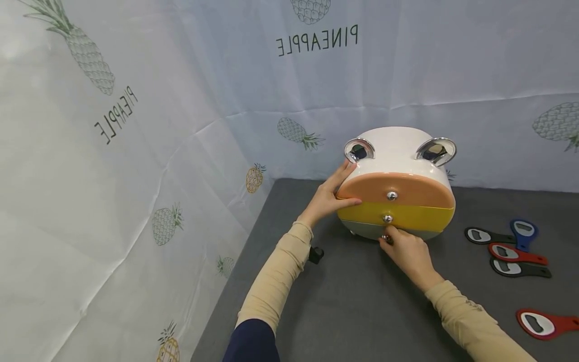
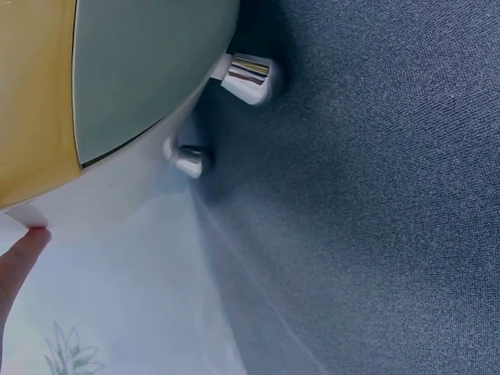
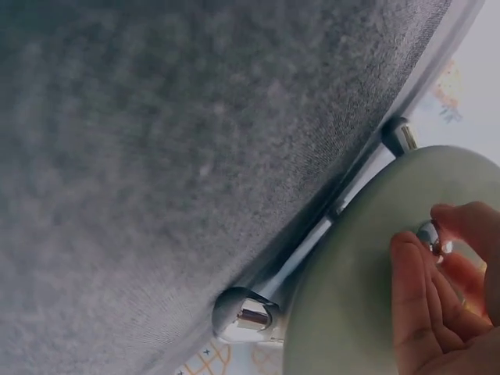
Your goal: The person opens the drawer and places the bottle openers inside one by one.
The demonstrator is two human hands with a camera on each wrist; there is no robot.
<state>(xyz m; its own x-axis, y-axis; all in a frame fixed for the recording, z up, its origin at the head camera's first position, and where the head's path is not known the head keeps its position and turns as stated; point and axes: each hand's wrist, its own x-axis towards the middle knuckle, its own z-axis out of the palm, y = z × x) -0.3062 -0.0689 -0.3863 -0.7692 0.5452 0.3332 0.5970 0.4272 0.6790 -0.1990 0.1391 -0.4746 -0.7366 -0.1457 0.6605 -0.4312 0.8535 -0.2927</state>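
A rounded white drawer box point(image 1: 395, 146) with two shiny chrome ears stands on the dark grey table. Its front carries an orange drawer point(image 1: 420, 190), a yellow drawer point(image 1: 420, 217) and a grey-green drawer point(image 3: 351, 289) at the bottom, each with a silver knob. My left hand point(image 1: 329, 198) rests on the box's left side, thumb along the front edge and fingers up by the left ear. My right hand point(image 1: 409, 251) pinches the bottom drawer's knob point(image 3: 430, 233) between thumb and fingers. In the left wrist view, the grey-green drawer point(image 2: 148, 62) looks flush with the body.
To the right lie several bottle openers: a blue one point(image 1: 523, 235), black ones, a red one point(image 1: 517, 254), and another red one point(image 1: 543, 323) nearer the front. Behind and to the left hangs a white pineapple-print cloth point(image 1: 226, 60). Short chrome feet point(image 2: 248, 78) lift the box.
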